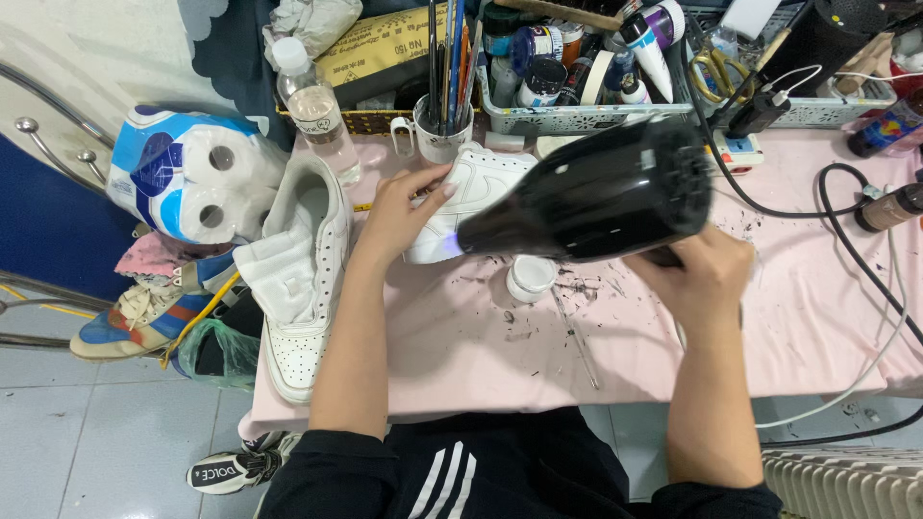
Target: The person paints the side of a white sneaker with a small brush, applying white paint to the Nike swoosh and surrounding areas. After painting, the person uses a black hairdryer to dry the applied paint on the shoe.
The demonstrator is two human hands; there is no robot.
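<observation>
While my left hand (399, 216) pins the white shoe (471, 192) steady on the counter (798, 317), my right hand (697, 274) grips the black hairdryer (596, 192), aiming its nozzle at the leather.

Pale grey tiled floor (115, 432) under a pink-clothed, paint-flecked table (798, 317), white radiator (846, 481) beside.

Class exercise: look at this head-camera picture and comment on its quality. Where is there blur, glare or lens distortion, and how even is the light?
Head view: light is soft and even, with only faint shadows on the pink table cover. The black hair dryer in the right hand carries glossy highlights. The left hand on the white shoe looks sharp. The wide lens bends the edges, as at the floor tiles.
</observation>
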